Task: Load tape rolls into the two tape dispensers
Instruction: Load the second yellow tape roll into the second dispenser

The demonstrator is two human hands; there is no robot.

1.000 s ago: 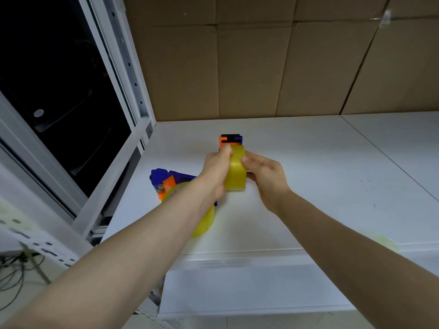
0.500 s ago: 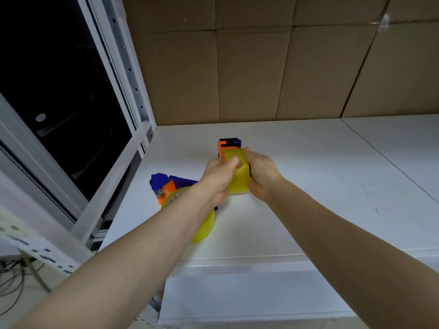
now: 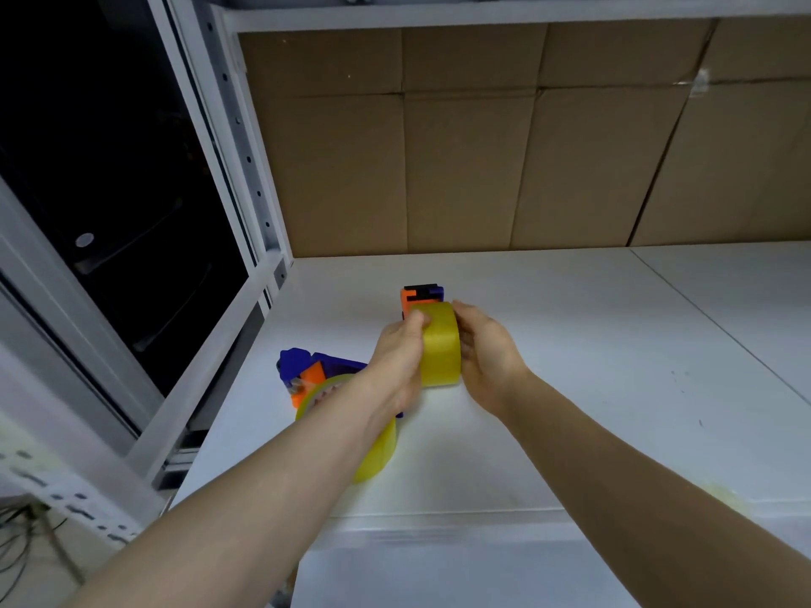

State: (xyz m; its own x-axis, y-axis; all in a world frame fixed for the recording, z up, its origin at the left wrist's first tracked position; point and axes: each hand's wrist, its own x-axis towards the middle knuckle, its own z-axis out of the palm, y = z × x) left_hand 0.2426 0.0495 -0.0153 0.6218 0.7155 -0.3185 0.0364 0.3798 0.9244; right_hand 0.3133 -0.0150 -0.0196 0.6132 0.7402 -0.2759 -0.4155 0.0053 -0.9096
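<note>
A yellow tape roll (image 3: 441, 344) stands on edge over an orange and blue tape dispenser (image 3: 419, 298), whose far end pokes out behind it. My left hand (image 3: 397, 359) grips the roll's left side, thumb on top. My right hand (image 3: 485, 353) presses against its right side. A second blue and orange dispenser (image 3: 309, 370) lies on the white shelf (image 3: 570, 366) to the left, with another yellow roll (image 3: 377, 449) on it, partly hidden by my left forearm.
A cardboard wall (image 3: 482, 147) closes the back of the shelf. A white metal upright (image 3: 228, 125) and frame stand at the left, with a dark opening beyond. The shelf's front edge (image 3: 439, 520) runs under my forearms.
My right hand has closed in against the roll's side and both hands now clamp it. The view has tilted up slightly.
</note>
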